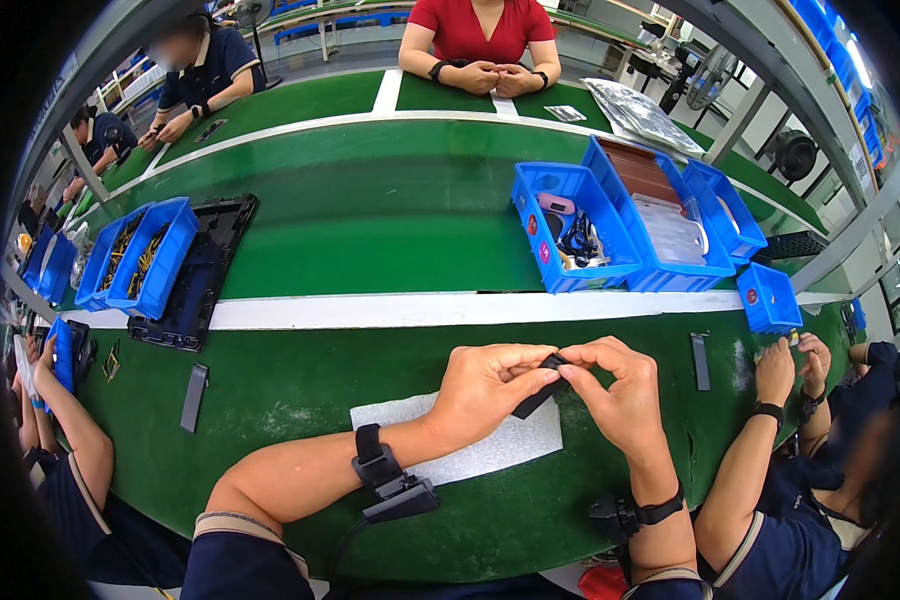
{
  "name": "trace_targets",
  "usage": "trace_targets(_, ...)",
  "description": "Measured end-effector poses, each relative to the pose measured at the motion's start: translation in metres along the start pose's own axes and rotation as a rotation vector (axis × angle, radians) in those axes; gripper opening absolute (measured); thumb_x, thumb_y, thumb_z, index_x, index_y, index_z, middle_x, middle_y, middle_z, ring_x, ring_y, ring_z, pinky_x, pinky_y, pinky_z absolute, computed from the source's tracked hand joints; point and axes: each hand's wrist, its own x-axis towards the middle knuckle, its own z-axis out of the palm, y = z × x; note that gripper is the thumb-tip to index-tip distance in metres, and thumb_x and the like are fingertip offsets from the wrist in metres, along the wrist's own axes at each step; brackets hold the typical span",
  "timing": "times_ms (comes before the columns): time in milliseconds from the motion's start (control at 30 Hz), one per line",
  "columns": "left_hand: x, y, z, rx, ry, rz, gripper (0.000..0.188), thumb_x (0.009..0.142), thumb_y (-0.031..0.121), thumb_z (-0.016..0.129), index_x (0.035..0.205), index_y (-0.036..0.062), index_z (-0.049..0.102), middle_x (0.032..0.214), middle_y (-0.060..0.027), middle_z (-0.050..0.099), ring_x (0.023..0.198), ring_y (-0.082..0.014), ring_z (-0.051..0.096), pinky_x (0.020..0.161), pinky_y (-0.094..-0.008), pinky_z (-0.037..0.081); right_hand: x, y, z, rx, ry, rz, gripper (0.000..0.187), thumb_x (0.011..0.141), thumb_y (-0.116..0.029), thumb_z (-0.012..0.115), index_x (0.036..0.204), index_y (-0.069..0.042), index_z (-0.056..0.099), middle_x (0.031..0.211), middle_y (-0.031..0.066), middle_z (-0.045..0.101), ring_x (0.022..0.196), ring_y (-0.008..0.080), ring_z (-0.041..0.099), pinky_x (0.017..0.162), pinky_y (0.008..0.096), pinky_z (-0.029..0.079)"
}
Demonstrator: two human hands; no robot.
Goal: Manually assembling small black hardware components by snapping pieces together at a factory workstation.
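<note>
Both hands meet over the green table, close together. My left hand (478, 392) closes its thumb and fingers round a small flat black rectangular piece (536, 401). At the upper end of that piece, my right hand (618, 388) pinches with thumb and forefinger. The piece is tilted, and fingers cover part of it; what the right fingertips grip there is too small to make out apart from the piece. Below the hands lies a white foam-like sheet (530, 440) on the table. Each wrist carries a black strap with a small device.
Slim dark bars (194, 398) (700, 362) lie to either side. Beyond a white strip (370, 310) stand blue bins (580, 280) at right and blue bins of cables (150, 290) on a black tray (210, 260) at left. Co-workers' arms (740, 470) (80, 430) flank me; others sit opposite.
</note>
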Motion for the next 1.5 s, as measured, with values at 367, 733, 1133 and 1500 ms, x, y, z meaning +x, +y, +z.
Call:
trace_targets(367, 0.003, -0.001, -0.002, 0.532, 0.067, 0.549, 0.028, 0.073, 0.011, 0.068, 0.098, -0.0019, 0.063, 0.08, -0.0139, 0.064, 0.063, -0.0229, 0.061, 0.055, -0.0276, 0.05, -0.001, -0.003, 0.0, -0.041, 0.027, -0.012, 0.011, 0.067, 0.002, 0.067, 0.078, 0.001, 0.065, 0.068, 0.0103, 0.063, 0.061, 0.0197, 0.058, 0.051, 0.0274, 0.044)
trace_targets(733, 0.002, 0.003, -0.004, 0.424, -0.015, 0.205, 0.028, 0.077, 0.009, 0.066, 0.104, 0.0015, 0.062, 0.078, -0.0086, 0.066, 0.062, -0.0085, 0.059, 0.053, -0.0212, 0.048, -0.001, 0.003, -0.001, -0.087, 0.033, -0.098, 0.014, 0.067, 0.002, 0.068, 0.08, 0.002, 0.066, 0.071, 0.0106, 0.064, 0.065, 0.0211, 0.059, 0.056, 0.0285, 0.046)
trace_targets(1133, 0.0, 0.002, 0.005, -0.008, 0.006, -0.051, 0.021, 0.077, 0.008, 0.067, 0.095, -0.0031, 0.063, 0.081, -0.0088, 0.067, 0.072, -0.0088, 0.063, 0.064, -0.0216, 0.051, 0.0, -0.004, 0.004, -0.376, 0.125, -0.337, 0.011, 0.065, 0.0, 0.066, 0.075, -0.003, 0.063, 0.071, 0.0053, 0.06, 0.068, 0.0214, 0.055, 0.063, 0.0312, 0.041)
trace_targets(1500, 0.0, -0.002, 0.006, 0.027, 0.021, -0.018, 0.018, 0.077, 0.008, 0.066, 0.092, -0.0026, 0.064, 0.081, -0.0099, 0.067, 0.071, -0.0091, 0.063, 0.063, -0.0224, 0.051, -0.003, -0.009, 0.006, -0.614, 0.124, -0.448, 0.014, 0.061, -0.002, 0.063, 0.075, -0.002, 0.062, 0.073, 0.0033, 0.057, 0.075, 0.0203, 0.054, 0.077, 0.039, 0.04)
